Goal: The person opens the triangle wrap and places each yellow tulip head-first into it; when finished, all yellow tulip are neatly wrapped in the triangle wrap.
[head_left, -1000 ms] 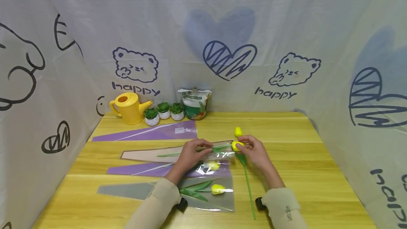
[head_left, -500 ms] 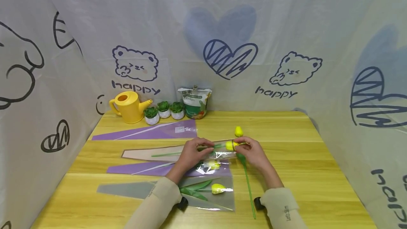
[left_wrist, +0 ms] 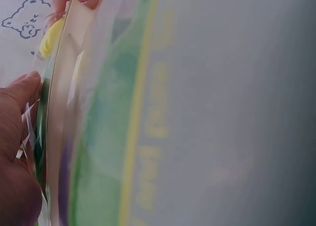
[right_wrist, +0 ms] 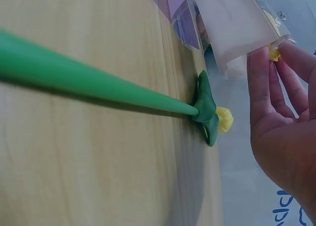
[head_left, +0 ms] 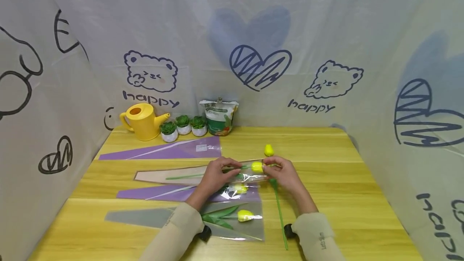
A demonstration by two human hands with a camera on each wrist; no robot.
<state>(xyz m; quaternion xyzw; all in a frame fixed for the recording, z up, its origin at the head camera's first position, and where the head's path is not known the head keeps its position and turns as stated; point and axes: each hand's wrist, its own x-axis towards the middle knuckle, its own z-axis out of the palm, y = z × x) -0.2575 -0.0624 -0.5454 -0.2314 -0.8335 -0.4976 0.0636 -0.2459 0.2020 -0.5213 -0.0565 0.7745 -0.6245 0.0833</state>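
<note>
A yellow artificial tulip (head_left: 257, 167) lies inside a pale wrapping sleeve (head_left: 152, 175) with a clear front, its green stem running left. My left hand (head_left: 219, 172) grips sleeve and stem around the middle, thumb over the clear film in the left wrist view. At the sleeve's right-hand mouth, my right hand (head_left: 284, 174) pinches the film edge close to the yellow bloom; the right wrist view shows thumb and fingers there. Another yellow tulip (head_left: 268, 150) lies on the table just beyond my right hand, its long stem pointing toward me.
Nearer me lie a purple sleeve (head_left: 156, 193) and a grey sleeve (head_left: 135, 216), each with a tulip. A further purple sleeve (head_left: 145, 152) lies behind. At the back stand a yellow watering can (head_left: 145, 122), potted succulents (head_left: 183, 124) and a clipped bag (head_left: 219, 118).
The tulip has slid left, deeper into the pale sleeve, its bloom passing from the mouth to inside. My right hand has gone from the bloom to the film edge; my left hand keeps its grip.
</note>
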